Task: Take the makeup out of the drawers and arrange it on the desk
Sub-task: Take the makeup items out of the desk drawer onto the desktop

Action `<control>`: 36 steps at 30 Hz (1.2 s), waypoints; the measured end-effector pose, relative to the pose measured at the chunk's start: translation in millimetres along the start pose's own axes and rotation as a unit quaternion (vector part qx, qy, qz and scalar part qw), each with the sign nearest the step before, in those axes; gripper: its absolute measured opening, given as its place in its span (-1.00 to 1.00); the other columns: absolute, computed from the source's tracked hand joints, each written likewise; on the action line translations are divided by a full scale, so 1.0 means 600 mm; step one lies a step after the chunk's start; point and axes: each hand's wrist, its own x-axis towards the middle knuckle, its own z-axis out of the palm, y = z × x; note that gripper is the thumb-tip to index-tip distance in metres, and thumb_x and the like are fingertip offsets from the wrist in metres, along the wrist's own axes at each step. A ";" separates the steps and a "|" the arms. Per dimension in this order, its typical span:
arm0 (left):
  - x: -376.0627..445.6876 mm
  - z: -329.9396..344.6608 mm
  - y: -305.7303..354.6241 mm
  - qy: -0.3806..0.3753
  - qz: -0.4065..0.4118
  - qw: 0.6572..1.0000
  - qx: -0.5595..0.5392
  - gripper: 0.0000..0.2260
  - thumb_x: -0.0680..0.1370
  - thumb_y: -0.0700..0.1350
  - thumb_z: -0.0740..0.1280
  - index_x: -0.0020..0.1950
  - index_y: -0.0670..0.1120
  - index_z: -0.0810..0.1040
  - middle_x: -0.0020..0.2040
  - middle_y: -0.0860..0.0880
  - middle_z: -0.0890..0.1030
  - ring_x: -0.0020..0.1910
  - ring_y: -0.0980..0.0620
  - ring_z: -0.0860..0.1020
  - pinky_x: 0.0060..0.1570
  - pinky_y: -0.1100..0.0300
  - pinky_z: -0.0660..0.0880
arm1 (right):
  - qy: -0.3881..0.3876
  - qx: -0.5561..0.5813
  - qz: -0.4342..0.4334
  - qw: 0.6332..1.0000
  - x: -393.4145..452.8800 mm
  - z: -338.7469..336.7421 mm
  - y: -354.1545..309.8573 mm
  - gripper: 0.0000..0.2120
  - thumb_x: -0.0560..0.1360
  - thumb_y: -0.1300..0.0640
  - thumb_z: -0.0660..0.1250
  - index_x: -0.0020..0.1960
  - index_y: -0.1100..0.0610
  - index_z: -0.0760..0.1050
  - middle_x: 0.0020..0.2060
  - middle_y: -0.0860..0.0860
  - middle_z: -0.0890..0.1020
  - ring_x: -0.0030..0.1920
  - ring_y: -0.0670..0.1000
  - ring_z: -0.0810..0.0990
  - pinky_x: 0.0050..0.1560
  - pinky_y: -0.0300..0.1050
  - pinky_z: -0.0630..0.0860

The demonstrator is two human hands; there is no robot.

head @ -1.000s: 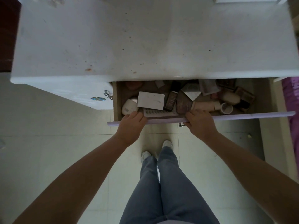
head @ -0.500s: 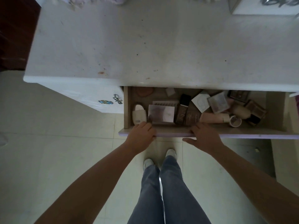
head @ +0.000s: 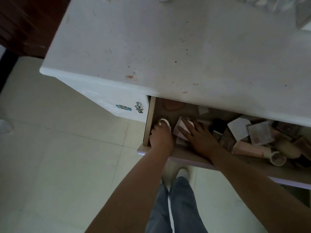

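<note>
1. Left hand (head: 160, 135) – in the near-left corner of the open drawer (head: 152, 115), fingers curled down round a small white jar (head: 164, 122). Most of the jar is hidden under the hand. Risk: on the lift the jar may knock the drawer's left wall, which it sits just beside, and slip free.
2. Right hand (head: 200, 137) – fingers spread nearly straight, laid flat on a pale flat box (head: 180, 127), not closed on anything I can see. The box looks tilted on items beneath. Risk: pressing could slide it or tip it – a flat lid gives little to pinch.
3. Right of that, remaining makeup lies heaped: a pink tube (head: 249, 149), grey square compacts (head: 259, 132), an open-mouthed round cup (head: 277, 159) at the near edge. Risk: a forearm drawn back could drag these over the front.
4. Tabletop (head: 185, 47) – far of the drawer, stained. Nothing set on the part in view, so the arranging is all ahead.
</note>
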 end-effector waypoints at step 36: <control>0.173 -0.422 -0.336 0.240 0.045 0.960 -0.137 -0.32 0.43 -0.08 0.35 0.47 -0.12 0.11 0.37 -0.18 0.24 0.33 -0.13 0.24 0.32 0.15 0.17 | 0.140 0.051 -0.084 0.985 0.446 -0.334 -0.121 -0.49 0.28 0.02 0.09 0.13 0.21 0.50 0.12 0.24 0.58 0.03 0.26 0.60 -0.07 0.15 0.55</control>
